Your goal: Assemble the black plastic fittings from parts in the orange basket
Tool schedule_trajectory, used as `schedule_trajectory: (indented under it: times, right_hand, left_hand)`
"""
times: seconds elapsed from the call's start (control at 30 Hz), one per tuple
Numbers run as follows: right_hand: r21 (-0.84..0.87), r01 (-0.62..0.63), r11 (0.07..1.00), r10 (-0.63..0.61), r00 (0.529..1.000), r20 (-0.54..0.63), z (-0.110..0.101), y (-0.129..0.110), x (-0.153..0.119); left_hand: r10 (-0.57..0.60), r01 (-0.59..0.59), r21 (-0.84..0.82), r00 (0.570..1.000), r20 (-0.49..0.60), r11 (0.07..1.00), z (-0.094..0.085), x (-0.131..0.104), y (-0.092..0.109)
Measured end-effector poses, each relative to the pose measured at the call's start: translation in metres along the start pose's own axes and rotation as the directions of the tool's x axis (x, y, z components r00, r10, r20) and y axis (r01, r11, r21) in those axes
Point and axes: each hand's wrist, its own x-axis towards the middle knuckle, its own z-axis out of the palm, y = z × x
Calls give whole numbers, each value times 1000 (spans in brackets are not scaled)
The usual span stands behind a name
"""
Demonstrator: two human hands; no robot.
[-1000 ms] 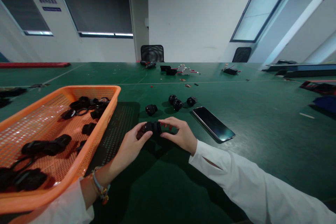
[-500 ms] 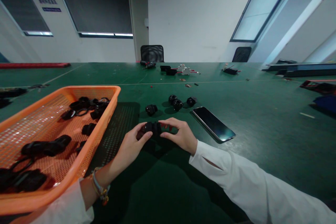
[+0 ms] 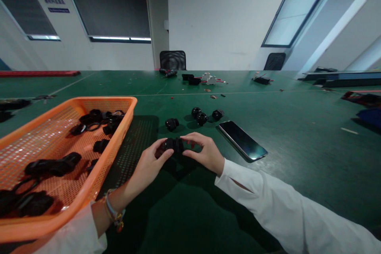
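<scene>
Between my two hands, just above the green tabletop, is a black plastic cable gland (image 3: pixel 174 145). My left hand (image 3: pixel 154 155) pinches its left end between thumb and fingers. At the right end, the thumb and fingertips of my right hand (image 3: pixel 205 151) close on the same piece; the fingertips there are partly hidden. Beyond my hands lies a similar black gland (image 3: pixel 172 124) on its side. Farther right sits a close group of black glands (image 3: pixel 201 118), with another single black gland (image 3: pixel 218 114) beside it.
An orange mesh basket (image 3: pixel 134 107) with several black parts stands at the left. A phone (image 3: pixel 243 141) lies face up to the right of my right hand. Black and white parts with red wires (image 3: pixel 208 79) lie at the far side of the green table (image 3: pixel 297 135).
</scene>
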Motion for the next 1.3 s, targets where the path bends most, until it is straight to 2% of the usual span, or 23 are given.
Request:
schedule_trajectory:
  times: [0.3,0.73,0.97,1.3]
  right_hand:
    - [74,12,997,-12,1000,-1,3,1,-1]
    - [42,-16,999,15,1000,16,2,-1,0]
    - [128,-18,992,13,999,34,2,3,0]
    - [58,-24,998,24,1000,-11,3,2,-1]
  left_hand:
    - [4,-4,29,1000,-13,1000,0,0,1]
    - [3,-3,40,1000,2,999,0,-1,0]
    - [10,-10,36,1000,-7,999,-1,-1,1]
    - [-6,6,11,1000,1,1000,1,0,2]
